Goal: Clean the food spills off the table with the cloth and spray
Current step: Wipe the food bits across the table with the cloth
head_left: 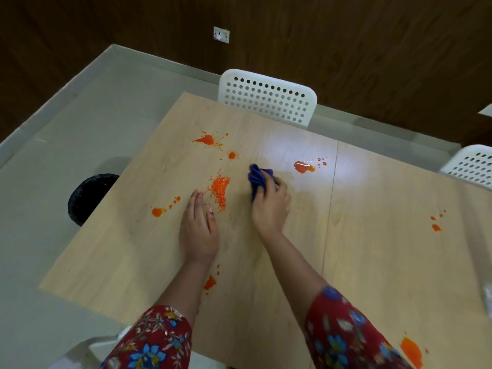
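Observation:
A light wooden table [372,249] carries several orange food spills. A pile of orange crumbs [220,189] lies near the middle, between my hands. My right hand [271,206] is shut on a bunched blue cloth [257,177], pressed on the table just right of the crumbs. My left hand [198,230] lies flat with fingers together, its fingertips at the left edge of the crumbs. A wet orange blob [303,167] sits beyond the cloth. Other splashes are at the far left [205,139], near left [158,211], near edge [210,282], right [436,227] and bottom right [412,350]. No spray bottle is clearly visible.
A black waste bin [85,198] stands on the floor off the table's left edge. White perforated chairs stand at the far side [266,98] and far right [471,166]. A second table panel joins at a seam [331,209]. Dark wood wall behind.

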